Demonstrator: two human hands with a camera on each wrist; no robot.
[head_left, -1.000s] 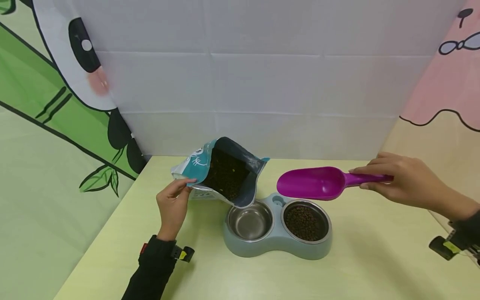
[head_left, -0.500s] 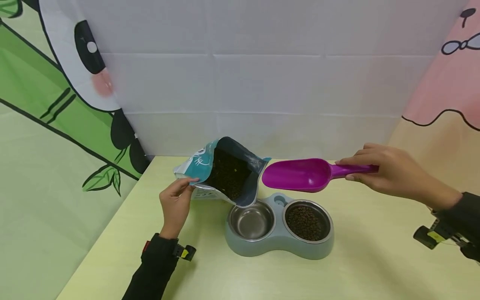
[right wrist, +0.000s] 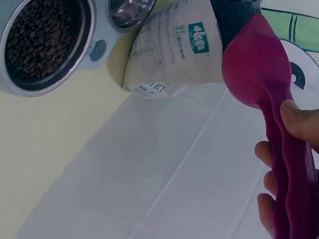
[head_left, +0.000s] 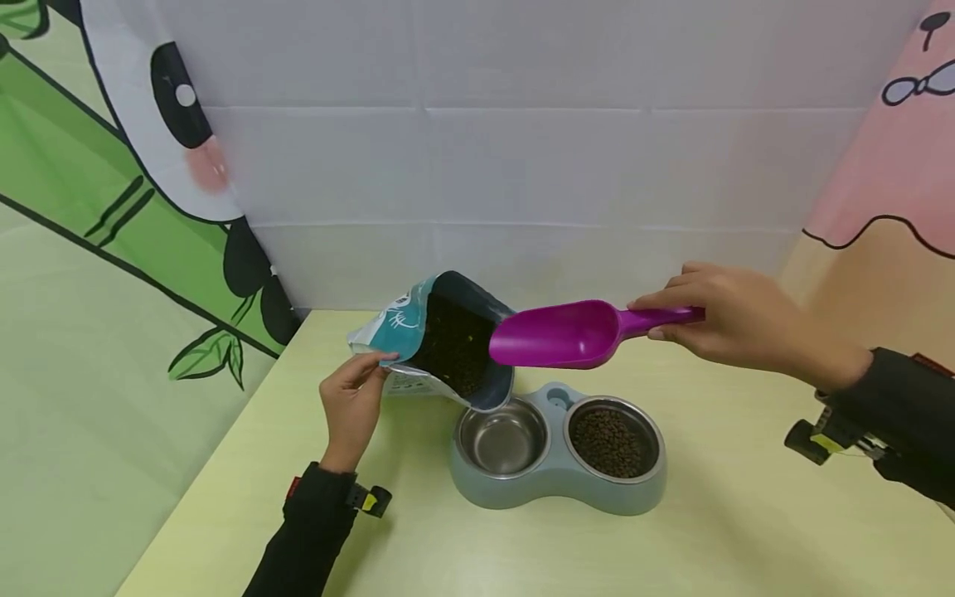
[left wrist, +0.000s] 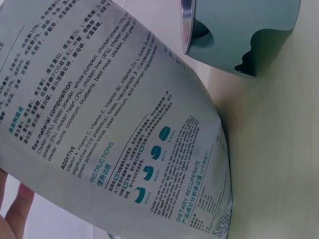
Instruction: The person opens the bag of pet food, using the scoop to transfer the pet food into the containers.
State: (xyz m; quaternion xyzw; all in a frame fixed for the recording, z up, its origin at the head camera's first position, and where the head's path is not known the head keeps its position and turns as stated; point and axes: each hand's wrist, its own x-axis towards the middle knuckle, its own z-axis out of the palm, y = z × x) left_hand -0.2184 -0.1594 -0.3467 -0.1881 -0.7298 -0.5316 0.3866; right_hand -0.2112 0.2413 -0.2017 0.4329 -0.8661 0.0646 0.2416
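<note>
My left hand (head_left: 352,408) pinches the near edge of a teal and white pet food bag (head_left: 403,327), which tilts with its wide mouth toward the right. Dark kibble (head_left: 453,348) lies inside the bag. My right hand (head_left: 734,323) grips the handle of a purple scoop (head_left: 555,336); the scoop's tip overlaps the bag's mouth, and no food shows in its bowl. Below them stands a grey-blue double pet bowl (head_left: 555,481). Its left steel bowl (head_left: 501,439) holds nothing, while brown kibble (head_left: 606,442) partly fills the right one. Printed text covers the bag (left wrist: 114,124) in the left wrist view.
The double bowl rests on a pale yellow table (head_left: 671,539). Behind the table hangs a light grey cloth backdrop (head_left: 522,166) with cartoon figures at its sides. A small camera is strapped to each wrist.
The right hand has carried the scoop leftward and slightly up, from over the right bowl to the bag's mouth. The left hand and the bag stay almost where they were.
</note>
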